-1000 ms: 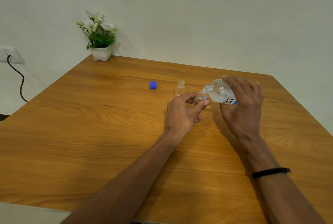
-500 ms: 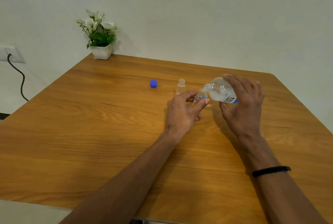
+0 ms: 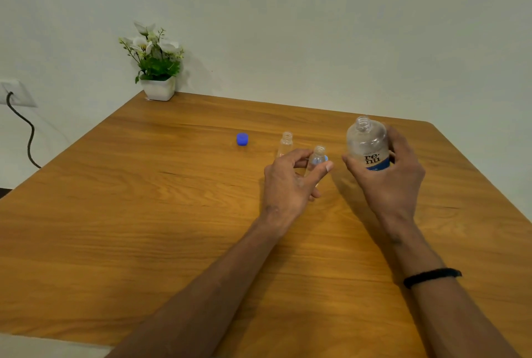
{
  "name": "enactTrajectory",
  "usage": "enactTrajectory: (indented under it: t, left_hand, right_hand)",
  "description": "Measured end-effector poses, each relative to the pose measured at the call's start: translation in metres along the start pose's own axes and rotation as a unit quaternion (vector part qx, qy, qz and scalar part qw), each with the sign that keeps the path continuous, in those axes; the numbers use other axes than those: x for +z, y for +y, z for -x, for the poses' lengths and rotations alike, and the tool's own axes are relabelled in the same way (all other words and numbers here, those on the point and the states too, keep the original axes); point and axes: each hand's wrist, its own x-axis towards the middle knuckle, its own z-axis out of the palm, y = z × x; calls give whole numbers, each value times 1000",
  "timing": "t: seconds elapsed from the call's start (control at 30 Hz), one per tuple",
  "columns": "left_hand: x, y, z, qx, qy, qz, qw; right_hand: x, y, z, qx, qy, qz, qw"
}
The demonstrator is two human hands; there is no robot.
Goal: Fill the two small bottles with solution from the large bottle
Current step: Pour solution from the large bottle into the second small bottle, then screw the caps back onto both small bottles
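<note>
Wooden bench seen from above, both bare forearms reaching in from the near edge. Right hand wrapped around the large bottle, fingers curled behind its clear body and thumb across the front near the white and blue label; held upright, or nearly so, uncapped mouth up, raised off the bench at the right of centre. Black band around the right wrist. Left hand just left of it, thumb and forefinger clamped on the near small bottle, which stands open-mouthed between the two hands, close to the large bottle but apart from it; base hidden behind the fingers, so contact with the bench cannot be told. A speck of blue showing at that bottle's right side, too small to identify. Liquid level in either vessel too faint to judge. Second small bottle upright and uncapped on the bench just beyond the left hand, untouched. Blue cap lying alone further left, well apart from all three bottles. White pot of artificial flowers at the far left corner against the wall. Wall socket with a dark cable hanging down at the left edge.
</note>
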Motion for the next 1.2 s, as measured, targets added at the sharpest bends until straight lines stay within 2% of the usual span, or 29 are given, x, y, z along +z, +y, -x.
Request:
enactTrajectory:
  t: [0.33,0.43,0.5,0.57,0.63,0.67,0.73,0.77,0.9,0.97,1.1,1.2]
  left_hand:
    - [-2,-3,0,-9,-2,-76,997]
    - [-3,-1,0,-5,1,-81,997]
    - [-3,0,1,3,3,-82,997]
    - [-5,1,0,7,8,-76,997]
    - [-9,3,-2,5,24,-56,998]
    - [-11,5,-3,8,35,-47,998]
    - [-16,9,-4,17,59,-36,997]
    - [-18,10,-4,20,72,-27,997]
    - [-23,12,-7,35,99,-25,994]
    - [-23,13,-7,33,97,-12,995]
    - [-23,14,-6,50,92,-21,994]
    - [-21,13,-5,47,81,-20,995]
  right_hand:
    - [-5,-1,-4,136,39,-105,984]
    - [-6,1,-4,140,29,-97,985]
    - [-6,-6,-1,138,53,-88,985]
    - [-7,-12,2,89,123,-39,988]
    - [-9,-17,5,-22,186,13,982]
    - [-8,-19,6,-81,192,22,978]
    - [0,-22,10,-160,142,16,977]
    - [6,-23,13,-168,99,18,981]
    - [25,-26,19,-73,-128,67,987]
    - [31,-22,21,-48,-200,84,975]
    - [38,-13,21,-65,-278,103,953]
    - [38,-11,20,-65,-253,98,960]
